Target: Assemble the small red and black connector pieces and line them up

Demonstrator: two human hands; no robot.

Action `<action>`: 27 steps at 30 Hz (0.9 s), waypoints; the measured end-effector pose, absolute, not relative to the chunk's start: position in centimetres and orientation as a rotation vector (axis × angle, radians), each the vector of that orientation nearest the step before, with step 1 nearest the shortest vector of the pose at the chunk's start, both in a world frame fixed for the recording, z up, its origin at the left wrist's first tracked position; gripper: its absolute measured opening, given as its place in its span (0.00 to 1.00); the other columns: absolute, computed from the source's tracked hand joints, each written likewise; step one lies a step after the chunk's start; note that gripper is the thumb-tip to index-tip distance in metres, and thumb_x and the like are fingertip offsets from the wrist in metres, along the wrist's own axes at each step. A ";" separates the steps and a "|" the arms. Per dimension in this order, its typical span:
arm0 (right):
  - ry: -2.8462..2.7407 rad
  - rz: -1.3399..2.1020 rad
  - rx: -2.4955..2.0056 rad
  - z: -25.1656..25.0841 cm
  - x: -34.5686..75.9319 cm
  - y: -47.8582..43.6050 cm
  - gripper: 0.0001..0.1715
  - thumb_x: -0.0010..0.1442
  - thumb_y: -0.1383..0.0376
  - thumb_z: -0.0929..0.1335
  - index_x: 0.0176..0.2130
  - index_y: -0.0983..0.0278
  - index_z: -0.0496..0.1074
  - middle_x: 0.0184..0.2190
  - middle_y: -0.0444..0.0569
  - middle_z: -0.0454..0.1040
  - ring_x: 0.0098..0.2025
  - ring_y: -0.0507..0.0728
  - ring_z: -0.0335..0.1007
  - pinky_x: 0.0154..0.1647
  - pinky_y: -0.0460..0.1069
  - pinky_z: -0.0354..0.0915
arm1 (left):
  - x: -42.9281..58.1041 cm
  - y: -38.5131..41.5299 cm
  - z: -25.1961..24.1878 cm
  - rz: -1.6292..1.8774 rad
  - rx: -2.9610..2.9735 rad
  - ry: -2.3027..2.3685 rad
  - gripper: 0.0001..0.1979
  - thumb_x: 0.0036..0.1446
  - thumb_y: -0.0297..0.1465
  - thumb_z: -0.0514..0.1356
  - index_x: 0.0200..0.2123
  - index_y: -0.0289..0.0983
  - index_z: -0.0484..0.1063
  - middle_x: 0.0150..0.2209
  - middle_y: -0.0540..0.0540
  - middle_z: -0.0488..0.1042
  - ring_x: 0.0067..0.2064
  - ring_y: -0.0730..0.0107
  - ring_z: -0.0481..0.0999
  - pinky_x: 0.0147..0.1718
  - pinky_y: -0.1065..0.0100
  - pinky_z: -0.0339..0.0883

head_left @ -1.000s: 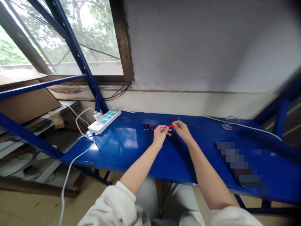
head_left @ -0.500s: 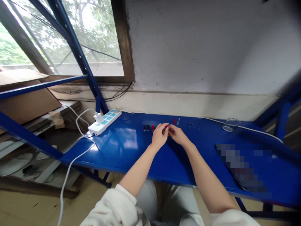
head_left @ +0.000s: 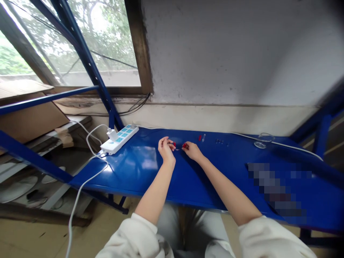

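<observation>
Over the blue table (head_left: 129, 175), my left hand (head_left: 166, 150) is beside a small red cylinder (head_left: 174, 144); its curled fingers hide the spot where dark cylinders stood, and what they hold is hidden. My right hand (head_left: 191, 150) pinches a small red piece (head_left: 184, 145) between thumb and fingertips, a short gap to the right of the left hand. Behind my right hand lie another red cylinder (head_left: 200, 137) and a clear one (head_left: 203, 137). Several tiny metal parts (head_left: 219, 141) lie further right.
A white power strip (head_left: 119, 139) with a plugged-in adapter and cable is at the table's left. Clear round dishes (head_left: 260, 144) sit at the back right, near a white cable. A pixelated dark item (head_left: 276, 190) lies at the right. Blue frame posts (head_left: 99, 79) rise at the left.
My hands have separated. The left one moved left, over the row of small cylinders; the right one moved slightly left, and a red piece now shows at its fingertips.
</observation>
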State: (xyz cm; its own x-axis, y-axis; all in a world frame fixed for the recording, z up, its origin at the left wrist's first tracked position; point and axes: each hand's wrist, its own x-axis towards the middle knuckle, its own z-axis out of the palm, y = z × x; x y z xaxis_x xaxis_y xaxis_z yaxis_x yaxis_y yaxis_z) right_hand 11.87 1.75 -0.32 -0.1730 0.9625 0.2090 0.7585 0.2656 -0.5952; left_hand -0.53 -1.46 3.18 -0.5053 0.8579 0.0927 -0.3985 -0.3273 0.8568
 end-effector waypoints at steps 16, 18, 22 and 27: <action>-2.155 0.540 -1.730 1.3 11.1 2.5 0.14 0.52 0.66 0.65 0.41 0.63 0.68 0.33 0.47 0.74 0.35 0.53 0.69 0.31 0.45 0.58 | 1.1 -2.6 2.7 1.831 1.016 0.987 0.10 0.54 0.36 0.51 0.33 0.36 0.63 0.22 0.53 0.65 0.16 0.83 0.61 0.16 0.77 0.53; -2.146 0.600 -1.719 1.9 12.4 2.3 0.17 0.52 0.66 0.65 0.44 0.64 0.67 0.33 0.48 0.74 0.35 0.53 0.69 0.32 0.45 0.59 | 1.7 -3.0 2.5 1.763 1.155 1.003 0.10 0.55 0.37 0.51 0.34 0.36 0.64 0.23 0.53 0.65 0.17 0.82 0.61 0.17 0.76 0.55; -2.086 0.571 -1.832 2.6 16.4 2.4 0.09 0.51 0.65 0.66 0.34 0.66 0.72 0.32 0.51 0.74 0.36 0.55 0.70 0.34 0.46 0.60 | 2.4 -3.8 2.1 1.517 1.641 1.114 0.10 0.56 0.37 0.50 0.32 0.37 0.66 0.22 0.52 0.66 0.19 0.79 0.62 0.21 0.74 0.56; -1.744 0.387 -2.239 1.7 20.0 2.7 0.17 0.52 0.58 0.65 0.37 0.67 0.71 0.35 0.56 0.73 0.40 0.60 0.70 0.35 0.50 0.61 | 2.9 -4.8 1.9 1.090 2.273 1.170 0.12 0.57 0.35 0.49 0.28 0.38 0.68 0.24 0.50 0.70 0.26 0.74 0.68 0.25 0.73 0.57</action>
